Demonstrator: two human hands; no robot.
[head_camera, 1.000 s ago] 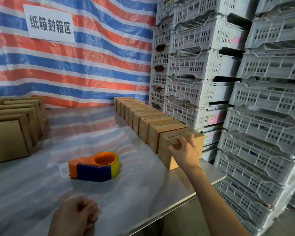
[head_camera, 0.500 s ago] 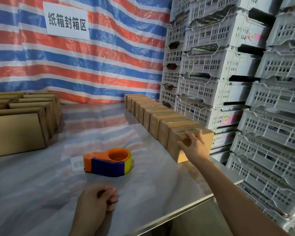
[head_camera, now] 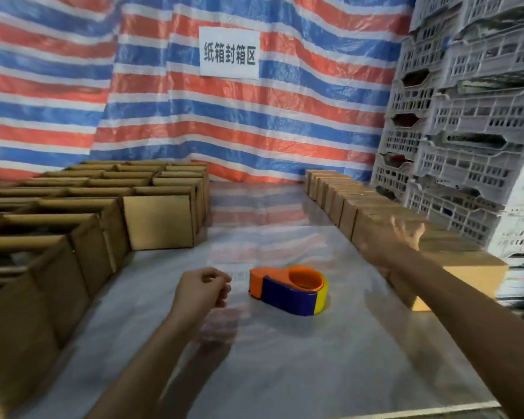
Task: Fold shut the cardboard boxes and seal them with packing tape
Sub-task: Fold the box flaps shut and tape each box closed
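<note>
An orange, blue and yellow tape dispenser (head_camera: 288, 290) lies on the table's middle. Several open cardboard boxes (head_camera: 103, 207) stand in rows on the left. A row of closed boxes (head_camera: 372, 213) runs along the right edge, with the nearest one (head_camera: 466, 267) at the front. My left hand (head_camera: 201, 290) hovers just left of the dispenser with fingers curled, holding nothing. My right hand (head_camera: 397, 240) is blurred by motion, fingers spread, over the closed row and apart from the nearest box.
The table (head_camera: 285, 358) is covered in clear plastic sheet; its front edge runs at the lower right. Stacked white plastic crates (head_camera: 466, 131) rise along the right. A striped tarp with a white sign (head_camera: 229, 52) hangs behind.
My right hand has let go of the nearest closed box and lifted off it. My left hand has moved forward toward the dispenser. The view has swung left.
</note>
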